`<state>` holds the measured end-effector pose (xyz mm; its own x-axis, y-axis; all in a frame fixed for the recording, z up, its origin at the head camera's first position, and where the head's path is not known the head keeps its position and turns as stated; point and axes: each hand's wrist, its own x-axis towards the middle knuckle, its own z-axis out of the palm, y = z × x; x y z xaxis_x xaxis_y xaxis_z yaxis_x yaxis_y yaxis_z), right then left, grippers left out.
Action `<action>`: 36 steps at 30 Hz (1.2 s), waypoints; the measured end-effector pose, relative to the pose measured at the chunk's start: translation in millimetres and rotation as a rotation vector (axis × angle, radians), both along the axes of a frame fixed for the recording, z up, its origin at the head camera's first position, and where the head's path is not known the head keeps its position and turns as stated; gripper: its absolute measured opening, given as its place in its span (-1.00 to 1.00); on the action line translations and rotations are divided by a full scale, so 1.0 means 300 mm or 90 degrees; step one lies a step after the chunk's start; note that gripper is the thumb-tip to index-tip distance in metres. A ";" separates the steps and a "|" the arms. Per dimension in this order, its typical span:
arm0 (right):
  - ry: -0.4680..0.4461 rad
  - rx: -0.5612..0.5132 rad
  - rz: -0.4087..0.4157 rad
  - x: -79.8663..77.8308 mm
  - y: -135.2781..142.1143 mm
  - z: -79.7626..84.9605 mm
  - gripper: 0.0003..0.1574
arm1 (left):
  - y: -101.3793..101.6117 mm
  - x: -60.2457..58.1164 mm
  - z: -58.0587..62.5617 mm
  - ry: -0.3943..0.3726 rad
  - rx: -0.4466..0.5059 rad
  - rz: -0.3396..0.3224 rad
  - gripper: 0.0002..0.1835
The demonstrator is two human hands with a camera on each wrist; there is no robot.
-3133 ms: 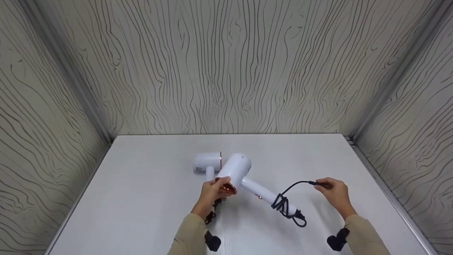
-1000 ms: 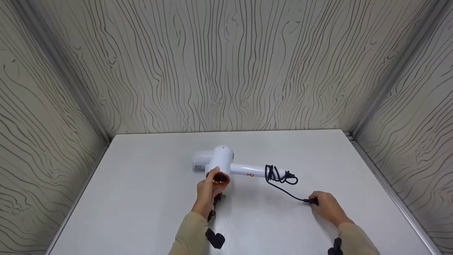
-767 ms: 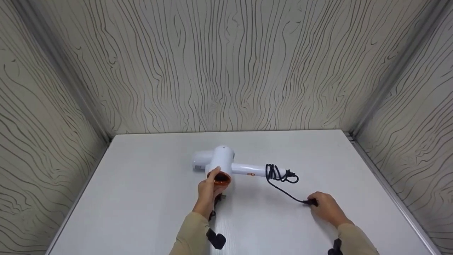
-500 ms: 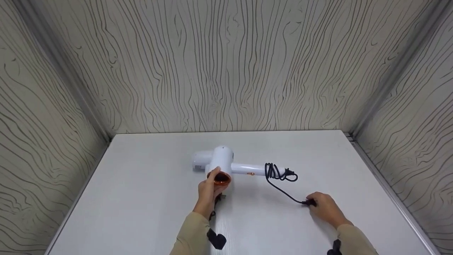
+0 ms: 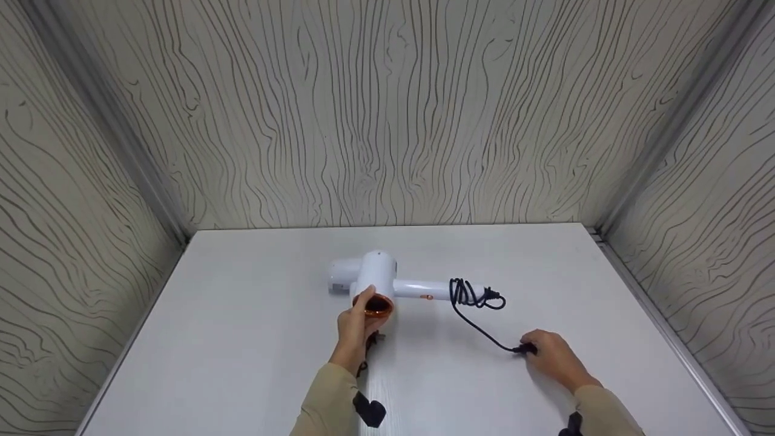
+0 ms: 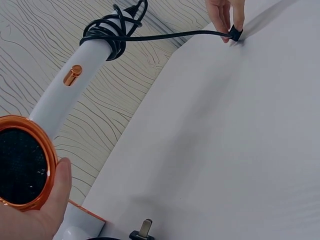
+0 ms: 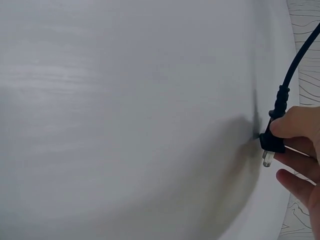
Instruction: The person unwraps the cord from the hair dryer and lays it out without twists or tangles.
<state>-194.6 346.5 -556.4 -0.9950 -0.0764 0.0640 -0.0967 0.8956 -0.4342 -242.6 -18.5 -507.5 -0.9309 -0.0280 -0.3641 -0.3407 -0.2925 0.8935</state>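
My left hand [image 5: 352, 327] grips a white hair dryer [image 5: 376, 271] by its barrel, close to the copper-rimmed opening. The dryer's handle [image 6: 75, 80] points right, bearing a copper switch [image 6: 73, 75] and several turns of black cord [image 5: 465, 293]. From those turns a loose length runs down to the right. At its end my right hand [image 5: 554, 358] pinches the black plug [image 7: 272, 140] between thumb and fingers, low over the table; its metal prongs show in the right wrist view. Behind the held dryer lies a second white hair dryer [image 5: 344, 275], partly hidden.
The white table [image 5: 242, 339] stands between wood-grain-patterned walls [image 5: 387, 121]. Below the left hand lies the second dryer's bundled black cord [image 5: 370, 346], with its plug [image 6: 144, 231] showing in the left wrist view.
Since the earliest frame the held dryer has swung leftward and its handle now lies level. My right hand has lowered the plug toward the table and lately drifted slightly left.
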 end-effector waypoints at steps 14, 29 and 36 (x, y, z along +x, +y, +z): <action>0.031 -0.013 0.004 -0.001 -0.042 0.032 -0.74 | -0.017 0.007 0.016 0.003 -0.001 -0.009 -0.15; 0.048 -0.055 -0.013 0.007 -0.121 0.092 -0.77 | 0.005 0.006 0.015 -0.012 0.005 0.014 -0.14; 0.116 -0.047 0.013 0.007 -0.166 0.114 -0.79 | 0.012 0.003 0.008 -0.005 0.002 0.029 -0.14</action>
<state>-192.6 296.8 -522.3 -0.9646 -0.0855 0.2496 -0.1983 0.8590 -0.4721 -241.6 -14.9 -505.0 -0.9257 -0.0698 -0.3717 -0.3339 -0.3106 0.8900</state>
